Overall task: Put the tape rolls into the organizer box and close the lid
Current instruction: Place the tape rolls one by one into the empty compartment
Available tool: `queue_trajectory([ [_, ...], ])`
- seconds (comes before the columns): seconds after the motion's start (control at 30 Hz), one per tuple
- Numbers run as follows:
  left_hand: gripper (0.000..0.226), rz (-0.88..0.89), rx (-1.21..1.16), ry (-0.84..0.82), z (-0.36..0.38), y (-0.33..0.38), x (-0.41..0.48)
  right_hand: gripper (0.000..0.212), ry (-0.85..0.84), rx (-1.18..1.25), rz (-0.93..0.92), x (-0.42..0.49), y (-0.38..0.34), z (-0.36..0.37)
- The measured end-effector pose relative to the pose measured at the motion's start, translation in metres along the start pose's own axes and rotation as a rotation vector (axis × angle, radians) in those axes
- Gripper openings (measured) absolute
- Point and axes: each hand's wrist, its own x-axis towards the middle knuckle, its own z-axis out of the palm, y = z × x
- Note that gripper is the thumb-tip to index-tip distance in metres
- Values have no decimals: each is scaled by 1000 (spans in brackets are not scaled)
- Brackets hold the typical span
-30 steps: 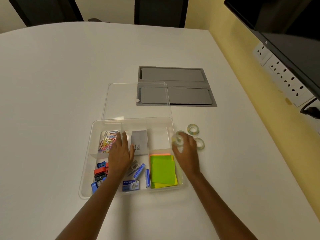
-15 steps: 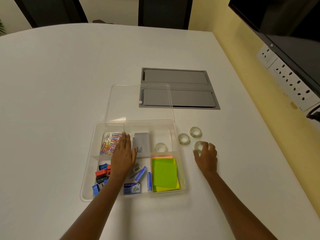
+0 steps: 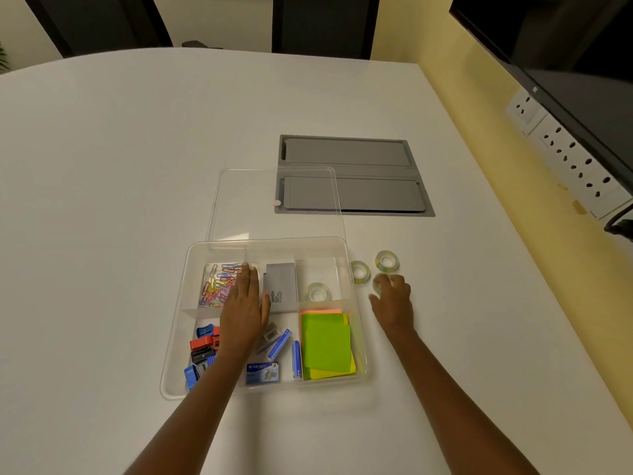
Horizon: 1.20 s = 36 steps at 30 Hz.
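Observation:
A clear organizer box (image 3: 178,323) sits open on the white table, its clear lid (image 3: 239,200) lying flat behind it. One clear tape roll (image 3: 318,292) lies in the box's back right compartment. Two more tape rolls (image 3: 359,271) (image 3: 387,261) lie on the table just right of the box. My right hand (image 3: 392,301) rests beside them, its fingertips closing on a third loose tape roll (image 3: 378,282), which still sits on the table. My left hand (image 3: 244,311) lies flat and empty over the middle of the box.
The box holds coloured paper clips (image 3: 217,284), a grey card box (image 3: 281,287), green and yellow sticky notes (image 3: 327,347), sharpeners and staple boxes. A grey cable hatch (image 3: 376,197) is set into the table behind. A yellow wall with sockets (image 3: 575,159) runs along the right.
A second ago my right hand held a roll at the box's right edge; that roll now lies in the back right compartment. The hand moved right onto another roll. My left hand stayed put.

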Motion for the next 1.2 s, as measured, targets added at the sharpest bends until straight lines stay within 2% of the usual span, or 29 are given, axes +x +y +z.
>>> queue_trajectory([
  [0.1,54,4,-3,1,0,0,0,22,55,-117,-43,-4,8,3],
  [0.2,54,0,-11,6,-1,1,0,20,71,-121,-60,-7,13,0],
  [0.33,54,-5,-16,11,1,0,0,18,176,245,-38,-13,-2,-13],
  [0.43,54,-1,-11,13,1,0,0,17,231,427,-169,-18,-30,-19],
  [0.5,54,0,-10,16,1,0,0,16,217,370,-309,-21,-46,-18],
  [0.6,54,-3,-14,24,1,0,0,19,105,131,-528,-21,-58,-7],
  [0.7,54,1,-15,29,1,-1,-1,23,51,-31,-647,-17,-58,0],
  [0.77,53,-1,-13,28,2,-1,0,23,129,52,-597,-13,-53,0],
  [0.83,53,4,-14,32,2,-1,1,28,213,198,-413,-6,-45,-2],
  [0.9,52,7,-17,36,2,-1,1,33,193,250,-212,6,-32,-4],
  [0.93,52,8,-16,38,2,-1,1,35,126,206,-155,12,-25,-3],
  [1.0,53,5,-11,39,1,0,1,39,-66,64,-140,19,-12,-1],
  [1.07,59,-1,-10,35,0,1,0,40,-174,-83,-188,20,-4,1],
  [1.13,56,-2,-10,37,1,0,0,36,-166,-170,-216,18,-1,3],
  [1.2,52,-3,-11,37,2,-1,1,30,-140,-150,-204,17,-1,5],
])
